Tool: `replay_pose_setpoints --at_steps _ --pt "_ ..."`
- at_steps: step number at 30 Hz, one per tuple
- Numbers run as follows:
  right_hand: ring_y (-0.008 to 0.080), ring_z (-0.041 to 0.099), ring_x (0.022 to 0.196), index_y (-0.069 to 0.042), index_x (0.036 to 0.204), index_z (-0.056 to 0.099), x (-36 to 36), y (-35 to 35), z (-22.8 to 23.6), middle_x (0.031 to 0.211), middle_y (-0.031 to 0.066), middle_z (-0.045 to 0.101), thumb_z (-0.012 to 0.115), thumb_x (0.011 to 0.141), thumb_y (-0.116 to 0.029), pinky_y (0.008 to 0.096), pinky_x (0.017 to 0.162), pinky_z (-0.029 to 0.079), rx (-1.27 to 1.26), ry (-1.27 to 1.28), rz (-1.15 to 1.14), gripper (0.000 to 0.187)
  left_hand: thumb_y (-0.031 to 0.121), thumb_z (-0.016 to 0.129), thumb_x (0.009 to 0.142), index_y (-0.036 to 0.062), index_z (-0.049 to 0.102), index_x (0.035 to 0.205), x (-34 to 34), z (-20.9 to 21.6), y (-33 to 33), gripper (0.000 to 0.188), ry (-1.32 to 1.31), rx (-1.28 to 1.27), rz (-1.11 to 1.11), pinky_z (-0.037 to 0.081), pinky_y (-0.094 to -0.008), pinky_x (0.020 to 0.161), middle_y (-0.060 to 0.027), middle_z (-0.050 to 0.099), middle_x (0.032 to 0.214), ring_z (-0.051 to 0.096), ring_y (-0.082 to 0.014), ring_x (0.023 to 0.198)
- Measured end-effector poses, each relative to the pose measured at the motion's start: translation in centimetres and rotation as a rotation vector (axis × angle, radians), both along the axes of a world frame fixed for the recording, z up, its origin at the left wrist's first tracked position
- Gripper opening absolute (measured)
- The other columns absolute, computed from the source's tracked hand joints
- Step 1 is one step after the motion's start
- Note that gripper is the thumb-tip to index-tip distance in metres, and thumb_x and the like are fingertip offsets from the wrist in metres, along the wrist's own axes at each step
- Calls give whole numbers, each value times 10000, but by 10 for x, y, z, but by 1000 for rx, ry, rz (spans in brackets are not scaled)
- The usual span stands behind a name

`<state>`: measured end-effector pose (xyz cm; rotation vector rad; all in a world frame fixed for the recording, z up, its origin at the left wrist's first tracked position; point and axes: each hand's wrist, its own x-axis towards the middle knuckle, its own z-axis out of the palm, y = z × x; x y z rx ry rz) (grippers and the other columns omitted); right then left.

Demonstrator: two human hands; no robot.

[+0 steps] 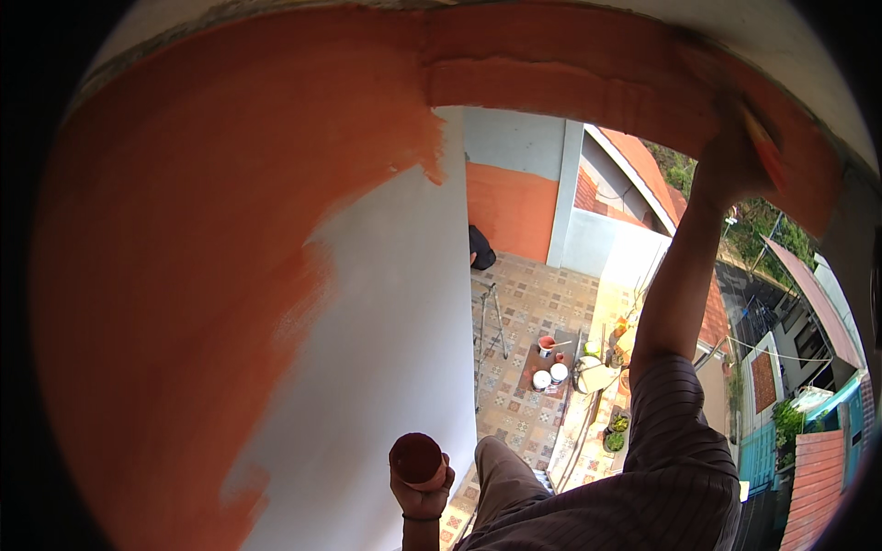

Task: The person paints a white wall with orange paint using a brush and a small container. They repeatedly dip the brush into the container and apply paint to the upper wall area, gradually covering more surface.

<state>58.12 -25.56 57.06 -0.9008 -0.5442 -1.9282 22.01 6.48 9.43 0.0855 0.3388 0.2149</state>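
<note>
Low in the view, my left hand (422, 496) is wrapped round a small cup (416, 456) with dark reddish paint in it. My right arm stretches up to the far right, where my right hand (728, 167) grips a paintbrush (764, 151) with an orange handle. The brush is up against the orange-painted beam (560, 78); its bristles are lost in shadow. To the left, a wall (165, 239) is coated orange over its upper and left part. Its white part (367, 303) borders the orange along a ragged edge.
Far below lies a patterned tile floor (514, 404) with white paint buckets (559, 373), an opened paint can (547, 343) and a metal frame (496, 321). Potted plants (616, 432) stand along the side. Someone in dark clothing (480, 248) is partly hidden behind the wall. Roofs and houses appear at right.
</note>
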Motion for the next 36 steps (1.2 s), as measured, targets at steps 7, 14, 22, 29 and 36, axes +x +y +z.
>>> replay_pose_setpoints --at_steps 7,14,22,29,36 --pt "233 742 923 88 1033 704 3 35 -10 1036 155 753 825 784 84 343 861 629 -126 -138 358 277 555 617 927 110 654 1233 -1 1 1 541 3 22 -2 591 -450 831 -154 680 1119 631 -331 1074" --pt "235 722 1024 68 1162 675 26 16 -2 1151 147 738 845 750 68 344 932 588 -215 -78 304 445 529 642 916 127 656 1232 1 5 -2 512 9 -4 -8 592 -452 835 -134 676 1150 634 -321 1099" --pt "208 750 833 103 1017 725 18 -4 4 964 159 764 865 793 70 319 805 638 -186 -189 198 266 536 643 918 133 656 1227 5 3 -3 507 5 13 -36 589 -450 839 -124 673 1148 632 -315 1120" --pt "196 747 851 91 1022 721 7 -19 5 984 151 767 858 807 63 307 814 629 -166 -127 177 256 550 642 917 130 656 1225 5 8 -5 521 24 14 -32 589 -449 828 -131 672 1142 632 -318 1098" --pt "241 729 1020 123 1186 649 29 -56 1 1146 177 732 784 802 106 330 969 592 -181 -238 234 407 537 647 925 127 657 1221 2 13 -5 505 26 59 -43 590 -446 822 -140 674 1126 633 -319 1081"
